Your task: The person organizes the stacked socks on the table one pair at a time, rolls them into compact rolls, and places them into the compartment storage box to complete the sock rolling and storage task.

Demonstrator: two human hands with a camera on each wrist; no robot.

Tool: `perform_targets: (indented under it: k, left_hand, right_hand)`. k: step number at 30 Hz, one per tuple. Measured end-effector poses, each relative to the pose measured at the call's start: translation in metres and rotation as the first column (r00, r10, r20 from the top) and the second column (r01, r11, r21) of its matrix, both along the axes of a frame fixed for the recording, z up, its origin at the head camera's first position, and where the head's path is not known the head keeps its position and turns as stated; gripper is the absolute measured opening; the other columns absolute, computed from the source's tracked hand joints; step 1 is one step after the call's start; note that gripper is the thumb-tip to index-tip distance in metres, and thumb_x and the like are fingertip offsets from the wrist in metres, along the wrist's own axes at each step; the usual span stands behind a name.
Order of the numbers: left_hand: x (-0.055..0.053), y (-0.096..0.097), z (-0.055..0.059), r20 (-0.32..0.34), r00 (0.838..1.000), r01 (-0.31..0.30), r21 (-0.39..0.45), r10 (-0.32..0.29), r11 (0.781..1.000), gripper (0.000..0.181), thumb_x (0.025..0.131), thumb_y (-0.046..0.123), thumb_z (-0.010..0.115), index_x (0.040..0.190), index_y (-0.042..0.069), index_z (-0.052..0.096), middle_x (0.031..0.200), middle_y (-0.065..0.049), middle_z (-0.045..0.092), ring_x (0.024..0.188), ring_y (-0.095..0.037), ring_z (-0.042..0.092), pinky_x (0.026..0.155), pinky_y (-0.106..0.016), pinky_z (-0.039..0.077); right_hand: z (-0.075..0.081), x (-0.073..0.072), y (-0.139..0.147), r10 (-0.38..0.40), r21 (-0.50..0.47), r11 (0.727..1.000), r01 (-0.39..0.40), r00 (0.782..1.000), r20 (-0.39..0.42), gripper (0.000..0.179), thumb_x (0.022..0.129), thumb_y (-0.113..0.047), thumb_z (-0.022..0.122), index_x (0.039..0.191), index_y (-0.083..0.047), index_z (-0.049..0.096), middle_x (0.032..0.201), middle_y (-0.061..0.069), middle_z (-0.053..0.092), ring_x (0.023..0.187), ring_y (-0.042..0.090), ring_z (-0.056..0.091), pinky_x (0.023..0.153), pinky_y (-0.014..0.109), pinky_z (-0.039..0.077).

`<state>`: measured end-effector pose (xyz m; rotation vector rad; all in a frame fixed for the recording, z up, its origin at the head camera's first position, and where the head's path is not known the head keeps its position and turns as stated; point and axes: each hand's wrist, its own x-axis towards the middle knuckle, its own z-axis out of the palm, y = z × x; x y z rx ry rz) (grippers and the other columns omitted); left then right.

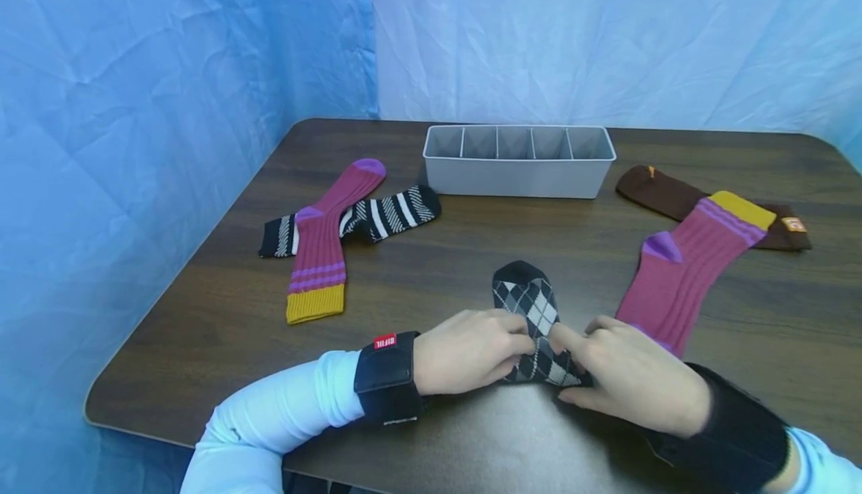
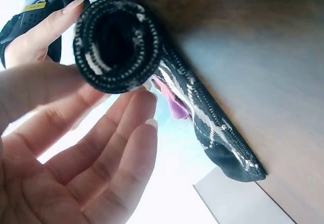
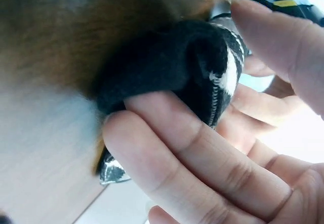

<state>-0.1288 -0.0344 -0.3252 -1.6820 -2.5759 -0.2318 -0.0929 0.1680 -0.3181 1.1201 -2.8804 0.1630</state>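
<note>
A black and grey argyle sock (image 1: 539, 305) lies on the table in front of me, toe pointing away, its near end turned up into a roll (image 2: 117, 44). My left hand (image 1: 471, 350) grips this roll from the left, thumb on one side and fingers along the other. From the right, my right hand (image 1: 622, 370) holds the same roll. In the right wrist view two fingertips (image 3: 152, 117) press into the dark folded fabric (image 3: 152, 62), with the thumb over the top. The sock's toe is flat beyond the hands.
A grey box (image 1: 518, 178) with several compartments stands at the back. On the left, a pink and yellow sock (image 1: 323, 236) crosses a black-and-white striped sock (image 1: 397, 213). On the right, another pink and yellow sock (image 1: 687, 266) overlaps a brown sock (image 1: 663, 193).
</note>
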Motion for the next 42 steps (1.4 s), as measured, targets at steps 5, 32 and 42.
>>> perform_targets:
  k: [5, 32, 42]
  left_hand:
    - [0.002, 0.000, 0.002, -0.026, 0.999, 0.028, -0.045, -0.029, 0.999, 0.026, 0.078, 0.034, 0.058, 0.096, 0.016, 0.062, 0.089, 0.006, 0.051, 0.076, -0.003, 0.046, 0.064, -0.015, 0.041]
    - [-0.010, -0.007, 0.007, 0.588, 0.805, 0.076, 0.019, -0.073, 0.997, 0.031, 0.076, 0.005, 0.053, 0.104, 0.013, 0.042, 0.063, 0.006, 0.046, 0.045, 0.000, 0.037, 0.046, -0.012, 0.032]
    - [-0.021, -0.008, 0.002, 0.732, 0.673, 0.102, 0.051, -0.107, 0.993, 0.021, 0.078, 0.007, 0.054, 0.096, 0.012, 0.044, 0.080, 0.000, 0.056, 0.056, -0.003, 0.045, 0.053, -0.014, 0.037]
  right_hand:
    - [-0.001, 0.000, -0.001, 0.018, 0.012, 1.000, -0.018, 1.000, 0.009, 0.036, 0.060, -0.039, 0.070, 0.085, -0.021, 0.051, 0.056, -0.019, 0.047, 0.060, 0.002, 0.045, 0.061, 0.027, 0.038]
    - [-0.004, 0.006, -0.007, 0.092, -0.077, 0.992, -0.099, 0.992, -0.088, 0.033, 0.055, -0.035, 0.073, 0.075, -0.023, 0.049, 0.070, -0.017, 0.044, 0.068, 0.001, 0.041, 0.063, 0.023, 0.038]
    - [-0.003, 0.011, -0.007, 0.147, -0.027, 0.988, -0.149, 0.987, -0.072, 0.052, 0.052, -0.041, 0.074, 0.092, -0.019, 0.048, 0.085, -0.012, 0.048, 0.079, 0.005, 0.047, 0.070, 0.027, 0.038]
